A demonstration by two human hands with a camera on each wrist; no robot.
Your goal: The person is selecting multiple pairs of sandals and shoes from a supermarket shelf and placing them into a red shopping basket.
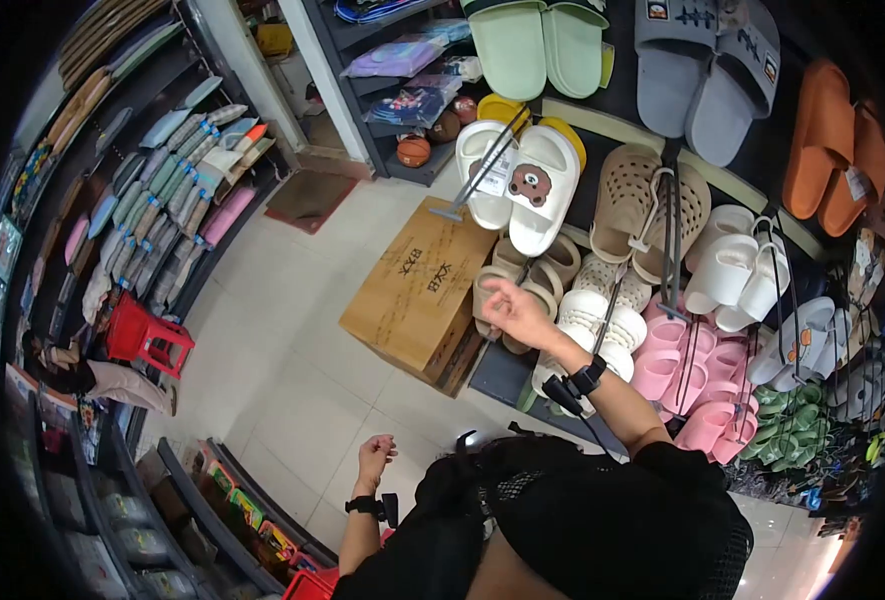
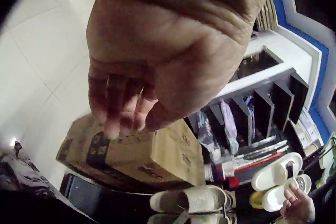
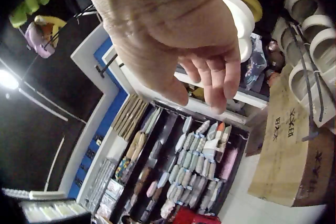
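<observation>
My right hand (image 1: 520,315) reaches out in front of the shoe rack, loosely bent fingers holding nothing. In the head view it overlaps beige slippers (image 1: 559,258) and lies beside white clogs (image 1: 617,335). Above it hang white slides with a bear patch (image 1: 552,205). The right wrist view shows the same hand (image 3: 173,35) with thumb and fingers apart. Lower down, my left hand (image 1: 373,462) hangs over the floor, nothing in it. Its fingers curl loosely in the left wrist view, where the palm (image 2: 157,50) fills the top and overlaps the cardboard box (image 2: 173,155).
Beside the rack, a large cardboard box (image 1: 402,290) stands on the tiled floor (image 1: 272,330). Metal display hooks (image 1: 670,230) jut out among the hanging footwear. Shelves of folded goods (image 1: 152,200) line the left, near a red stool (image 1: 147,335) and another person (image 1: 112,383).
</observation>
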